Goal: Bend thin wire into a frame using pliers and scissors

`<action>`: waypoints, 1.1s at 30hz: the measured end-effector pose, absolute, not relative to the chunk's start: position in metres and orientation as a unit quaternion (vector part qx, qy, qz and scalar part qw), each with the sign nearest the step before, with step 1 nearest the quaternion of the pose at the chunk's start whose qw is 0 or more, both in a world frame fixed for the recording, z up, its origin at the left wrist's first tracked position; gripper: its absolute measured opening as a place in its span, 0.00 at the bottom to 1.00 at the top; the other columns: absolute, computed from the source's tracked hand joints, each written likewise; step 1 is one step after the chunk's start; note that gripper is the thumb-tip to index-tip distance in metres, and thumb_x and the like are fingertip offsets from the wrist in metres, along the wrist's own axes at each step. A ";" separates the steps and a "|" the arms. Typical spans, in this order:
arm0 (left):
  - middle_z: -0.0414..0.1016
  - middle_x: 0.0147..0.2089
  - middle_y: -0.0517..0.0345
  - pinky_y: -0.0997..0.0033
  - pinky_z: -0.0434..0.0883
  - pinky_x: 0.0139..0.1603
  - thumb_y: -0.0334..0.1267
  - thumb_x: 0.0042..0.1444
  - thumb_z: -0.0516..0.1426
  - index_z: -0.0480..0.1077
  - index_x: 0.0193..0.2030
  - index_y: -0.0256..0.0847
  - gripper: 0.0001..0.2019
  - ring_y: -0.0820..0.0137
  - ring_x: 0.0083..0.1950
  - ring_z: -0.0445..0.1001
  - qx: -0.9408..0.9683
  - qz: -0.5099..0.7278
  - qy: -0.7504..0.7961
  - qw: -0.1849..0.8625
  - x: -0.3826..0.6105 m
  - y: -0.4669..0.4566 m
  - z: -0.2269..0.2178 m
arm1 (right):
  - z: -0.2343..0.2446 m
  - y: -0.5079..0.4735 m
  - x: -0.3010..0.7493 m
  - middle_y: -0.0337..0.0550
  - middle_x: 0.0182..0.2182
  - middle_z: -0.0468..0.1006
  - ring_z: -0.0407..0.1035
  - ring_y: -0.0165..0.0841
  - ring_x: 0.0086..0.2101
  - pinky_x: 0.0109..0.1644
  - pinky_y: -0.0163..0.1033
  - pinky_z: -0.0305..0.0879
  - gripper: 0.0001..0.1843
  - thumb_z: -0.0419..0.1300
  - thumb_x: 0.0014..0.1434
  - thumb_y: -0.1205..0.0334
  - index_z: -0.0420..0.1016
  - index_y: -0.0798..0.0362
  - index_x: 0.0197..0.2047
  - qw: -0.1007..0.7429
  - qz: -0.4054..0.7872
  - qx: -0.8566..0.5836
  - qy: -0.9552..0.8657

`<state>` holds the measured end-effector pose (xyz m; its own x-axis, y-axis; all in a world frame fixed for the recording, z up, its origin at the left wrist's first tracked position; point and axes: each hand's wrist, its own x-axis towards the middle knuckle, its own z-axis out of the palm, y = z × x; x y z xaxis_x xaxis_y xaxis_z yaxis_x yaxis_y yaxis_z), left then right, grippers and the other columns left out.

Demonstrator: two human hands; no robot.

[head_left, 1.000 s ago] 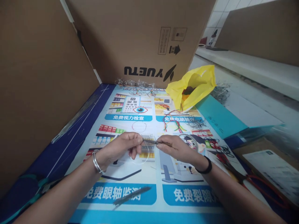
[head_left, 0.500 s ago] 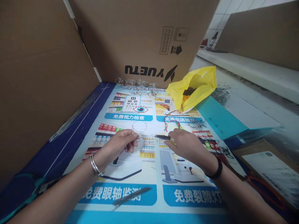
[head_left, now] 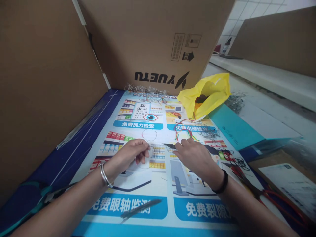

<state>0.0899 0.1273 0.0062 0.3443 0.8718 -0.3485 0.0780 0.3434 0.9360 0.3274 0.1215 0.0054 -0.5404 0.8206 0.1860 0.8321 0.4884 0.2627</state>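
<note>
My left hand [head_left: 130, 154] is closed in a pinch on a clear round lens [head_left: 146, 159], held just above the printed poster [head_left: 138, 210]. My right hand [head_left: 194, 156] is closed around small dark tweezers [head_left: 170, 145], whose tips point left toward the lens with a small gap between them. A second thin wire ring [head_left: 149, 134] lies on the poster just beyond both hands. A silver bangle is on my left wrist and a black band on my right.
Cardboard walls stand at the left [head_left: 41, 85] and back [head_left: 158, 42]. A yellow plastic bag [head_left: 206, 93] lies back right beside coloured threads [head_left: 185, 130] and a teal box [head_left: 229, 126]. Red-handled scissors [head_left: 269, 196] lie right. A dark flat tool [head_left: 139, 209] lies near me.
The tweezers' tips were at the lens edge a second ago. My right hand has drawn them away to the right, and the lens stays pinched in my left hand.
</note>
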 end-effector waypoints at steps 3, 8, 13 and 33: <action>0.71 0.26 0.59 0.78 0.58 0.20 0.44 0.56 0.52 0.64 0.28 0.37 0.12 0.79 0.20 0.66 0.497 0.297 0.487 0.654 0.091 0.127 0.008 | 0.006 0.124 0.330 0.47 0.28 0.72 0.65 0.36 0.30 0.29 0.38 0.50 0.11 0.53 0.59 0.56 0.70 0.54 0.32 0.019 -0.157 -0.482 -0.862; 0.71 0.27 0.59 0.80 0.58 0.20 0.44 0.56 0.53 0.66 0.29 0.37 0.12 0.78 0.23 0.66 0.505 0.296 0.487 0.648 0.091 0.127 0.011 | 0.008 0.125 0.332 0.46 0.27 0.71 0.65 0.35 0.30 0.29 0.38 0.50 0.13 0.51 0.61 0.55 0.70 0.54 0.32 0.044 -0.162 -0.480 -0.861; 0.73 0.30 0.56 0.80 0.57 0.20 0.45 0.55 0.55 0.68 0.34 0.37 0.11 0.75 0.29 0.68 0.504 0.300 0.460 0.666 0.093 0.123 0.012 | 0.018 0.116 0.324 0.48 0.28 0.71 0.63 0.36 0.31 0.31 0.39 0.51 0.13 0.50 0.61 0.56 0.69 0.54 0.32 0.055 -0.178 -0.466 -0.865; 0.69 0.22 0.58 0.79 0.57 0.20 0.39 0.57 0.53 0.68 0.33 0.34 0.09 0.79 0.19 0.62 0.461 0.305 0.353 0.755 0.091 0.119 0.016 | 0.014 0.129 0.330 0.38 0.26 0.66 0.61 0.29 0.28 0.30 0.33 0.55 0.16 0.47 0.61 0.50 0.64 0.53 0.31 0.165 0.280 -0.488 -0.810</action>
<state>0.0911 0.1191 0.0164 0.5650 0.7859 -0.2512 -0.1356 0.3887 0.9113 0.3297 0.1294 0.0143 -0.4685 0.8835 -0.0062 0.6988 0.3663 -0.6144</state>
